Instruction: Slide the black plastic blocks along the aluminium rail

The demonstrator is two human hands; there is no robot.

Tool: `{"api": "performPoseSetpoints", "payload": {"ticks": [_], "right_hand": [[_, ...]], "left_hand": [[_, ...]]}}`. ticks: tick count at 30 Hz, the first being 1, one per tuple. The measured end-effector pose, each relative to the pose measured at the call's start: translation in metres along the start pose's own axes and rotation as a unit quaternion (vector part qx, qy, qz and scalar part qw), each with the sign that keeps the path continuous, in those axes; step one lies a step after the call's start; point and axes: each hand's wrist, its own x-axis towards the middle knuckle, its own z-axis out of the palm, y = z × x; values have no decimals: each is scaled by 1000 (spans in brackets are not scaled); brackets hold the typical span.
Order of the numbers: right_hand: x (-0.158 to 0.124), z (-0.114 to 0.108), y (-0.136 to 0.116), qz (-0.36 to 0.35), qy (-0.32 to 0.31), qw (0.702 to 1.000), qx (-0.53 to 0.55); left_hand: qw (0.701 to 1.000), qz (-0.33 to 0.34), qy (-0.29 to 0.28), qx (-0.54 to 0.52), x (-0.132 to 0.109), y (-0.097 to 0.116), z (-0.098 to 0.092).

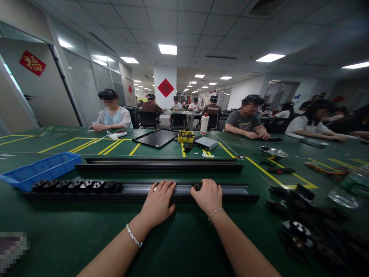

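Observation:
A long black channel lies across the green table, with a row of small black modules seated in its left part. My left hand rests over the channel's middle, fingers bent across it; what lies beneath them is hidden. Farther right, my right hand pinches a small round black part at the channel. A second black channel lies parallel, just beyond the first.
A blue tray sits at the left. Loose black parts are piled at the right, near a plastic bottle. Beyond the channels are a black panel, a grey box and a metal bowl. People sit across the table.

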Motion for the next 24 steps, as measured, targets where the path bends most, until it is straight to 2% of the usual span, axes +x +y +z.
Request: {"api": "performPoseSetpoints", "payload": {"ticks": [8,17,24], "right_hand": [[1,-4,-1,4,-13,1000,-9],[6,-11,9,-18,-44,999,10],[2,-6,14,11,-4,1000,-27]], "left_hand": [[1000,0,2,12,0,0,1],[1000,1,1,7,0,-1,0],[1000,2,3,5,0,-1,1]]}}
